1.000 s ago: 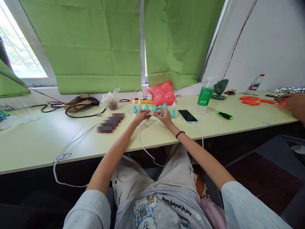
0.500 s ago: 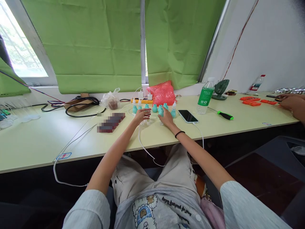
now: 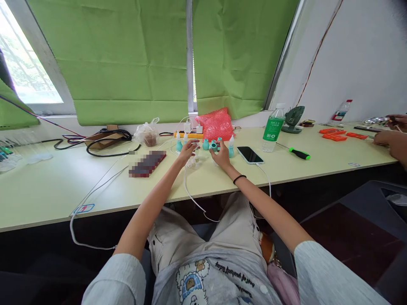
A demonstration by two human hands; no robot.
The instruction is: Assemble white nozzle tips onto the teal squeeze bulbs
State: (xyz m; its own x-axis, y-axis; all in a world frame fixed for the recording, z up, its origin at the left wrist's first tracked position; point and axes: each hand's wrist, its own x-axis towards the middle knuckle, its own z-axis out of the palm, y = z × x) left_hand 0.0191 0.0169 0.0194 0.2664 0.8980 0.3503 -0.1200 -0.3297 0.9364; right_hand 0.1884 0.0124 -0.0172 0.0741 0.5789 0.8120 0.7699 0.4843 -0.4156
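Between the thumb and fingers of my right hand (image 3: 223,156) is a small teal squeeze bulb (image 3: 213,147), its round open neck tilted toward me. My left hand (image 3: 188,152) is held just to the left, fingers curled together; a small pale piece may be in them, but I cannot make it out. Under the left hand lie several small clear pieces (image 3: 192,163) on the table. Around both hands stand more teal bulbs, among them an open-necked bulb (image 3: 206,145), a bulb with a white pointed tip (image 3: 231,150) at right and another tipped bulb (image 3: 179,145) at left.
On the table (image 3: 104,186) are a phone (image 3: 250,155) on a white cable, a water bottle (image 3: 274,129), a screwdriver (image 3: 299,153), a small fan (image 3: 293,120) and orange parts (image 3: 334,136). Behind the bulbs lies red bubble wrap (image 3: 217,124). Another person's hand (image 3: 389,142) works at far right.
My right hand has tipped the teal bulb so its open neck faces me. My left hand's fingers have drawn in and shifted slightly left.
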